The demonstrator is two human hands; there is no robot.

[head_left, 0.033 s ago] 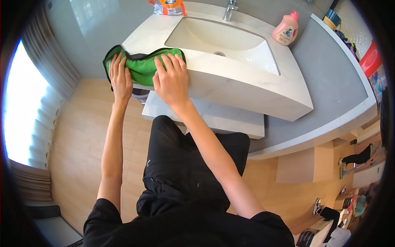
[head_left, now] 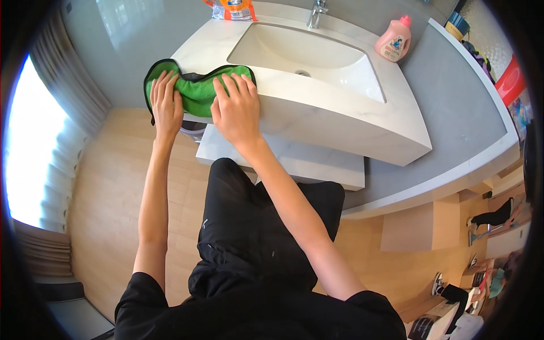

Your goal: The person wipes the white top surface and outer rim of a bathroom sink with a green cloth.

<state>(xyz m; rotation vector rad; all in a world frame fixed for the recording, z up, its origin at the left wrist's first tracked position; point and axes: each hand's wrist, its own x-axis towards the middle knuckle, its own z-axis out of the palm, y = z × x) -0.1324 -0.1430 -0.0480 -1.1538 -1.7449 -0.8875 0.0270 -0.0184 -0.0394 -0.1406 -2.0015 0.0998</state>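
Observation:
A green cloth point(head_left: 195, 95) with a black border lies rumpled over the front left corner of the white counter point(head_left: 334, 116), part of it hanging past the left end. My left hand point(head_left: 166, 107) holds its left part, fingers bent over the fabric and thumb toward the middle. On the cloth's right part rests my right hand point(head_left: 238, 110), its fingers curled onto the fabric, slightly apart. A raised fold runs between the two hands. What lies under my fingers is hidden.
A white basin point(head_left: 294, 51) with a chrome faucet point(head_left: 317, 14) is set into the counter. An orange and white pack point(head_left: 233, 10) stands behind at left, a pink bottle point(head_left: 393, 39) at right. A lower ledge point(head_left: 283, 158) juts out below, beside a bin point(head_left: 192, 130).
The cloth's left end and my left hand have shifted very slightly to the right. My right hand stays in place.

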